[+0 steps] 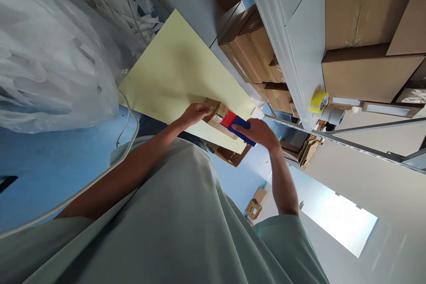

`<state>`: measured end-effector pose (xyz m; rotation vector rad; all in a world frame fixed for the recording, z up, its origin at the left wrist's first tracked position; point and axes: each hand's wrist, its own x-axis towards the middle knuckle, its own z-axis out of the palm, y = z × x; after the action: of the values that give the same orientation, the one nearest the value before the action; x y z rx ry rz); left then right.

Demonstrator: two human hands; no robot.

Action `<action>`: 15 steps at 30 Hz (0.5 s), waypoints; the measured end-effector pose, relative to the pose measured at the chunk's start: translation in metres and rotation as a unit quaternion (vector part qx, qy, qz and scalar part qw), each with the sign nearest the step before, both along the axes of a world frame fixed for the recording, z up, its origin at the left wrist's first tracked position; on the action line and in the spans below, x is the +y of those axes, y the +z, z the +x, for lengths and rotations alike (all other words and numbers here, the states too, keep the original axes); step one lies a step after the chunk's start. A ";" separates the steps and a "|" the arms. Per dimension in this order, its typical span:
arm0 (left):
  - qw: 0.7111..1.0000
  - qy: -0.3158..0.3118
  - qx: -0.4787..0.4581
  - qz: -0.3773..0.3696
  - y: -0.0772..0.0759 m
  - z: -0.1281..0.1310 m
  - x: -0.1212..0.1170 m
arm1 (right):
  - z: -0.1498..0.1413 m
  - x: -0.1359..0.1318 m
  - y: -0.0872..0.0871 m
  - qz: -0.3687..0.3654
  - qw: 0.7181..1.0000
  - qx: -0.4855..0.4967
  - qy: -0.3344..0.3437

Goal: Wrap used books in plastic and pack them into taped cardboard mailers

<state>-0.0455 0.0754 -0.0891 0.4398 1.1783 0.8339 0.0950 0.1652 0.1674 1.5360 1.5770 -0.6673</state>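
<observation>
1. While both bare forearms reach forward from short pale grey-green sleeves (282, 235), the hands converge over a flat, pale yellow tabletop (159, 69).
2. The left forearm slants up and rightward across the view from the lower left, its wrist nearly straight. The left hand (195, 114) is at the left end of a small brown cardboard box with shiny clear tape (218, 113), its fingers bent and drawn together against that end. Whether they pinch the cardboard or only press it cannot be told.
3. The right forearm rises steeply from the lower right, and the wrist bends so that the right hand (258, 132) points left. Its thumb and fingers close around a blue-and-red hand-held tool (241, 122), with the thumb laid along the blue part.
4. The box sits over the tabletop, between the hands, and the tool's red part overlaps it in view.
5. Left of the tabletop bulges a large translucent white plastic bag (56, 53); a white cable (123, 159) passes across the left arm's side of the view.
</observation>
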 end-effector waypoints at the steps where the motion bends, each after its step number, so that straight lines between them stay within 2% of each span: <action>1: 1.000 -0.001 0.004 -0.004 -0.003 0.001 0.000 | -0.002 0.001 -0.005 0.007 1.000 -0.008 0.018; 4: 0.999 0.000 0.024 -0.022 -0.009 0.006 0.002 | -0.006 0.002 -0.016 0.020 0.997 -0.021 0.073; 9: 0.999 0.009 0.021 -0.043 -0.016 0.013 0.006 | -0.011 0.001 -0.025 0.028 0.993 -0.040 0.103; 12: 0.999 0.012 0.025 -0.019 -0.023 0.018 0.004 | -0.015 0.000 -0.026 0.034 0.989 -0.057 0.129; 15: 0.994 0.013 0.102 0.025 -0.032 0.022 -0.001 | -0.016 0.000 -0.027 0.034 0.987 -0.062 0.143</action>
<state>-0.0239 0.0741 -0.1213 0.5616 1.3570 0.8577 0.0787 0.1649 0.1409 1.3371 1.6954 -0.3539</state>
